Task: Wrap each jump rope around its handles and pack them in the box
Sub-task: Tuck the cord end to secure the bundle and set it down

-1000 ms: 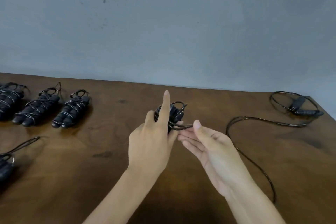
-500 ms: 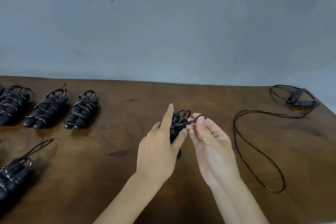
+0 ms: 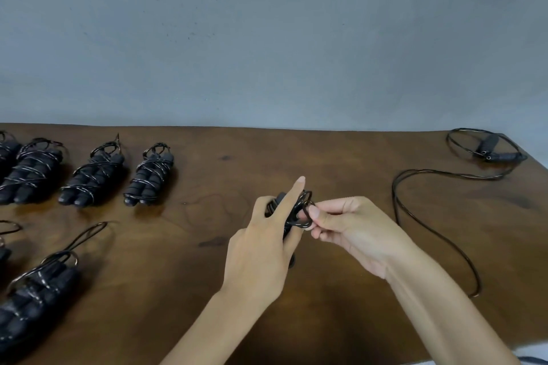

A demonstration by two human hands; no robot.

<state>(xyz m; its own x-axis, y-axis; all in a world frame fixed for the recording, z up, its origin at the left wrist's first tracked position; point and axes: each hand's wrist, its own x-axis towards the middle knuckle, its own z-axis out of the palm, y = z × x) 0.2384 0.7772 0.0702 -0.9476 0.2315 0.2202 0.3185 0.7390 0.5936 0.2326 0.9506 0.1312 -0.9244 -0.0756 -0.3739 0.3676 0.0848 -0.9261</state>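
The left hand (image 3: 261, 249) grips a black jump rope bundle (image 3: 292, 210) above the wooden table (image 3: 326, 157), its fingers curled round the handles and its index finger stretched straight up along them. The right hand (image 3: 353, 231), touching the bundle from its right side, pinches a loop of the cord (image 3: 302, 224) between thumb and fingertips, right against the handles. The bundle sits between the two hands, mostly hidden behind the left one. To the right of the bundle, an unwrapped jump rope (image 3: 427, 201) lies on the table, its cord curving loosely toward its two handles (image 3: 495, 152) by the far right corner. To the left of the bundle, well apart, a row of wrapped jump ropes (image 3: 148, 176) lies near the wall (image 3: 267, 38), and another wrapped rope (image 3: 38, 287) lies nearer the person, with a loop sticking out.
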